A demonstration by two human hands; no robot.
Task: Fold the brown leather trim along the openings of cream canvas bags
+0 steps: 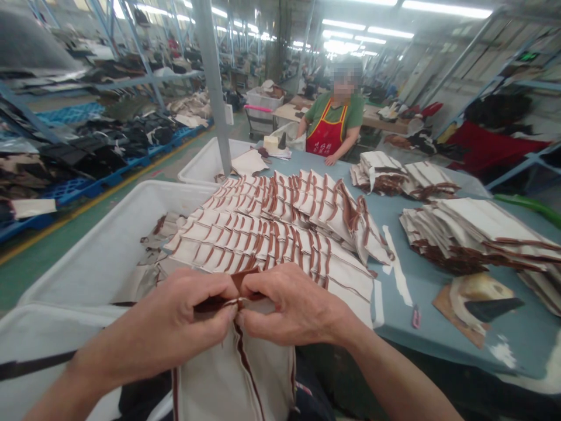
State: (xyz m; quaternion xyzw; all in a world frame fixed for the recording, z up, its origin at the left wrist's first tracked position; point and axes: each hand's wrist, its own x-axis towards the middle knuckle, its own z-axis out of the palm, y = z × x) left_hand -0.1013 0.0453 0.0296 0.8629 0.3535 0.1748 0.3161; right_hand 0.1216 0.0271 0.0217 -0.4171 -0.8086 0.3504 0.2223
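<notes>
My left hand (175, 321) and my right hand (293, 307) meet low in the middle of the view. Both pinch the top edge of a cream fabric piece with brown trim (236, 374), which hangs down towards me. The fingers of both hands are closed on its brown strap. Just beyond my hands lies a wide spread of overlapping cream pieces with brown trim (272, 228) on the blue-grey table (438, 327).
White bins (105, 257) stand to the left, one holding loose pieces. Stacks of the same pieces (477, 234) lie at the right and further back (381, 172). A person in a red apron (331, 131) works at the far end. A grey post (214, 88) rises left of the table.
</notes>
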